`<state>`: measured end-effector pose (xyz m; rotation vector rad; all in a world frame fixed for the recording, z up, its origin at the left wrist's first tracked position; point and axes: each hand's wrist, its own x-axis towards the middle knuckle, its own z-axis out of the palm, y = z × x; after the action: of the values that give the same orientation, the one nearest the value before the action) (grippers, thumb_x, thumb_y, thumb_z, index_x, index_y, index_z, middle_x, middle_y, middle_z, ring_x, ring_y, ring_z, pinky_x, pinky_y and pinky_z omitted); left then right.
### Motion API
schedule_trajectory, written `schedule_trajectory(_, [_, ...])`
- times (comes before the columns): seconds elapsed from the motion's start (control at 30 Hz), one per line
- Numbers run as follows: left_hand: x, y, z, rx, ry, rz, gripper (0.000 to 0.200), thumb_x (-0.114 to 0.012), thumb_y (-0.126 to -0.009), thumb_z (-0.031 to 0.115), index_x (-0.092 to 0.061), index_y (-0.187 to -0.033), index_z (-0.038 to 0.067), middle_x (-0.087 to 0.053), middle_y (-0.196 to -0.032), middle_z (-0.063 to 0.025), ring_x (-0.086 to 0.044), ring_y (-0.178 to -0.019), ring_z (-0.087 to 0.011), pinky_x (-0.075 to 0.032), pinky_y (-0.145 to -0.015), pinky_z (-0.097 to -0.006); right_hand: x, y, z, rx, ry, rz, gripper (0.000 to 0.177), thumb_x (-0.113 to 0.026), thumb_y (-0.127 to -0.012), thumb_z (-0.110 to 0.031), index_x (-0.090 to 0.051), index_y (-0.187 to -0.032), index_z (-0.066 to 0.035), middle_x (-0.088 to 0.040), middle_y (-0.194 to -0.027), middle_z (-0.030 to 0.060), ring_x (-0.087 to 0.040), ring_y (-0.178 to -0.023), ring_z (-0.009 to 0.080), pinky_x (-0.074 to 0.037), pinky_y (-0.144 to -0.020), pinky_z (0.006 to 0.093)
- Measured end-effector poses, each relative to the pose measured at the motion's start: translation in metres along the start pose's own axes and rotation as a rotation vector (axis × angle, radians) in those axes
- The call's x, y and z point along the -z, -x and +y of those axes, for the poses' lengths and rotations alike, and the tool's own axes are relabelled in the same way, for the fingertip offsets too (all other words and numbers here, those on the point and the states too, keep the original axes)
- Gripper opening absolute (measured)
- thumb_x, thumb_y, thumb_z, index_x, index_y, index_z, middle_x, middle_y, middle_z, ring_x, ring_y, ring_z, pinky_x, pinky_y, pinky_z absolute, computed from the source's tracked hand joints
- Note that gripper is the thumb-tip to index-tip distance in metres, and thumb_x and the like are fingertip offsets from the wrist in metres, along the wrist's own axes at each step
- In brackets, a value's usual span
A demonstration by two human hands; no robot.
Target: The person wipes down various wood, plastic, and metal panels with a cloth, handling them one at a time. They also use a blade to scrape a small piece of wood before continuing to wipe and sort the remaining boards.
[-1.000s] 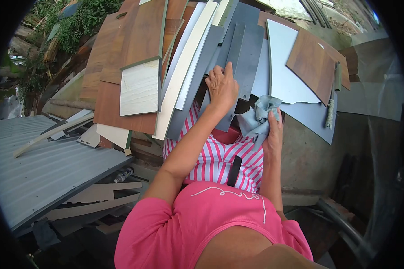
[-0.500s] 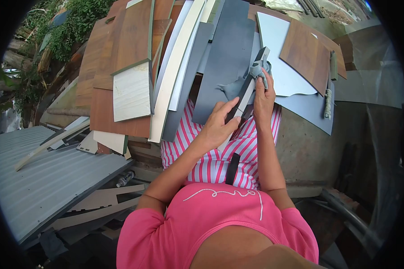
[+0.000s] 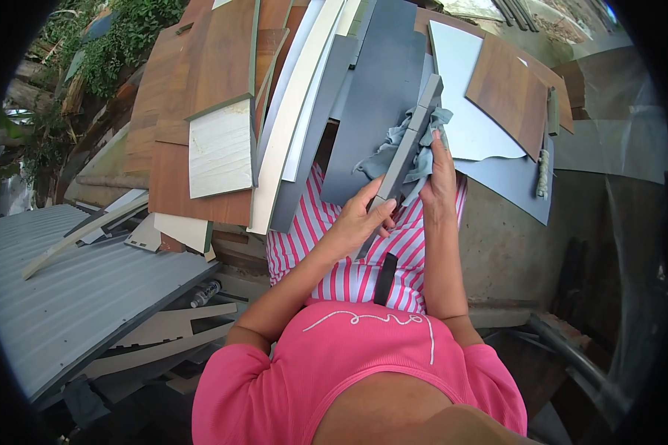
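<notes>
My left hand [image 3: 360, 219] grips the lower end of a narrow grey board strip [image 3: 410, 141], held up at a slant over the pile. Wrapped around the strip's middle is a grey cloth [image 3: 393, 156], which my right hand [image 3: 443, 178] presses against it. Under both hands lies a pink-and-white striped cloth [image 3: 349, 263]. A wide dark grey panel [image 3: 375, 96] leans just behind the strip.
A heap of offcuts fills the top: brown wood-look boards [image 3: 215, 59], a cream-faced piece [image 3: 220, 148], a long white strip [image 3: 289, 119], a pale grey curved sheet [image 3: 464, 96]. Corrugated grey sheeting [image 3: 74, 274] lies at left, a concrete slab [image 3: 512, 252] at right.
A second ago my left hand rested on the pile and my right held the cloth apart. Since then the left lifted the grey strip, and the cloth has slid down along it.
</notes>
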<state>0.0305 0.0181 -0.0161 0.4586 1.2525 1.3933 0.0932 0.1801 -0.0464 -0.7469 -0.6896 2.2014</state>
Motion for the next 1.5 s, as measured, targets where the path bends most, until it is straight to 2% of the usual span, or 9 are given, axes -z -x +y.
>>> schedule_trajectory(0.13, [0.011, -0.01, -0.01, -0.197, -0.401, 0.187, 0.037, -0.051, -0.092, 0.026, -0.05, -0.12, 0.001, -0.054, -0.1, -0.0096, -0.058, -0.079, -0.0164, -0.047, -0.07, -0.0268, -0.014, 0.031, 0.012, 0.008, 0.163, -0.021, 0.045, -0.054, -0.092, -0.023, -0.041, -0.131, -0.005, -0.056, -0.109, 0.0035, -0.054, -0.095, 0.0111, -0.046, -0.082, 0.0259])
schedule_trajectory(0.2, [0.01, -0.012, -0.007, -0.362, -0.547, 0.355, 0.034, -0.053, -0.089, 0.026, -0.053, -0.11, -0.001, -0.053, -0.098, -0.0161, -0.052, -0.094, -0.031, -0.039, -0.086, -0.0365, -0.021, 0.046, 0.019, 0.011, 0.231, -0.012, 0.049, -0.054, -0.092, -0.023, -0.038, -0.134, -0.005, -0.054, -0.114, 0.0046, -0.052, -0.1, 0.0107, -0.043, -0.085, 0.0249])
schedule_trajectory(0.47, [0.009, -0.035, 0.033, -0.544, -0.43, 0.524, 0.03, -0.052, -0.09, 0.023, -0.052, -0.108, -0.001, -0.051, -0.097, -0.0135, -0.05, -0.094, -0.0272, -0.039, -0.083, -0.0358, -0.016, 0.098, 0.043, -0.116, 0.54, -0.152, 0.046, -0.049, -0.095, -0.022, -0.037, -0.136, -0.005, -0.053, -0.116, 0.0047, -0.048, -0.102, 0.01, -0.039, -0.088, 0.0244])
schedule_trajectory(0.53, [0.012, -0.043, 0.042, -0.572, -0.425, 0.492, 0.03, -0.051, -0.091, 0.022, -0.051, -0.11, -0.001, -0.053, -0.097, -0.0116, -0.054, -0.092, -0.023, -0.042, -0.081, -0.0326, -0.018, 0.102, 0.039, -0.131, 0.547, -0.151, 0.045, -0.049, -0.095, -0.023, -0.038, -0.135, -0.006, -0.054, -0.113, 0.0042, -0.048, -0.101, 0.0095, -0.039, -0.086, 0.0239])
schedule_trajectory(0.63, [0.006, -0.049, 0.062, -0.543, -0.091, 0.359, 0.034, -0.05, -0.093, 0.027, -0.05, -0.115, 0.0, -0.059, -0.104, -0.0091, -0.064, -0.081, -0.0161, -0.051, -0.069, -0.0265, -0.009, 0.104, 0.034, -0.175, 0.621, -0.218, 0.045, -0.049, -0.095, -0.023, -0.039, -0.135, -0.006, -0.054, -0.113, 0.0043, -0.048, -0.101, 0.0097, -0.039, -0.086, 0.0242])
schedule_trajectory(0.83, [-0.007, -0.051, 0.059, -0.446, -0.07, 0.243, 0.036, -0.049, -0.093, 0.027, -0.049, -0.116, 0.0, -0.059, -0.11, -0.0115, -0.064, -0.08, -0.0167, -0.05, -0.069, -0.0257, 0.0, 0.104, 0.024, -0.172, 0.473, -0.218, 0.052, -0.058, -0.089, -0.034, -0.043, -0.13, -0.005, -0.055, -0.109, 0.0044, -0.05, -0.099, 0.0102, -0.04, -0.085, 0.0254])
schedule_trajectory(1.07, [-0.026, -0.061, 0.031, -0.332, -0.005, 0.104, 0.039, -0.049, -0.093, 0.029, -0.047, -0.12, 0.0, -0.059, -0.11, -0.0129, -0.064, -0.082, -0.0168, -0.05, -0.071, -0.0257, 0.02, 0.105, 0.019, -0.323, 0.385, -0.139, 0.044, -0.06, -0.088, -0.028, -0.048, -0.124, -0.005, -0.058, -0.095, -0.0007, -0.052, -0.085, 0.0059, -0.042, -0.075, 0.0214])
schedule_trajectory(1.27, [-0.035, -0.066, 0.003, -0.183, -0.118, -0.038, 0.042, -0.049, -0.094, 0.024, -0.043, -0.127, -0.001, -0.06, -0.109, -0.0127, -0.062, -0.087, -0.0158, -0.049, -0.077, -0.0254, 0.033, 0.116, 0.003, -0.241, 0.351, 0.041, 0.041, -0.058, -0.089, -0.025, -0.049, -0.122, -0.004, -0.058, -0.089, -0.002, -0.052, -0.079, 0.0051, -0.043, -0.069, 0.0201])
schedule_trajectory(1.5, [-0.046, -0.059, -0.011, -0.133, -0.148, -0.176, 0.044, -0.048, -0.094, 0.026, -0.042, -0.128, -0.001, -0.059, -0.113, -0.0137, -0.061, -0.094, -0.0179, -0.047, -0.081, -0.028, 0.102, 0.122, -0.056, 0.134, 0.515, 0.377, 0.032, -0.058, -0.088, -0.024, -0.055, -0.114, -0.004, -0.062, -0.091, 0.0008, -0.058, -0.074, 0.0064, -0.048, -0.066, 0.0225])
